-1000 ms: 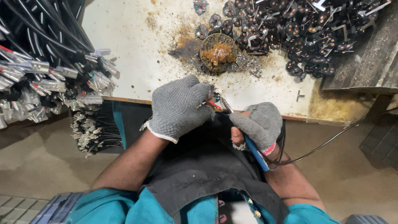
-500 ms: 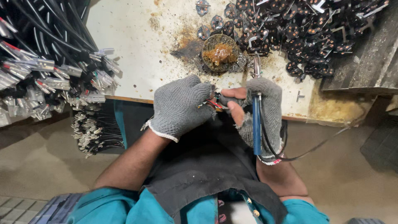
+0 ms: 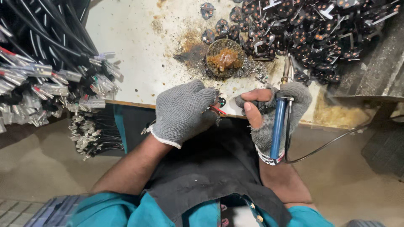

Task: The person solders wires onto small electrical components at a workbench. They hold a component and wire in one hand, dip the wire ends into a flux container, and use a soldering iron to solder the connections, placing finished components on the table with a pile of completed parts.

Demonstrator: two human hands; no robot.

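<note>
Hands at the flux pot

Soldering iron [image 3: 278, 126], blue-handled, is clamped in the gloved right hand [image 3: 273, 113], its tip pointing toward the flux pot [image 3: 224, 59]. Below that pot, the gloved left hand [image 3: 185, 111] is closed on a small part with red wire [image 3: 218, 110], just beside the right thumb, at the worktop [image 3: 139, 46] edge.

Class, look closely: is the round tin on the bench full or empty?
Partly full: the round tin holds a brown, amber lump in its middle, its lid off, on the stained bench.

Grey knit gloves [image 3: 183, 111], a blue-handled soldering iron [image 3: 277, 126], black cables [image 3: 38, 38], a stained white bench [image 3: 134, 38].
</note>
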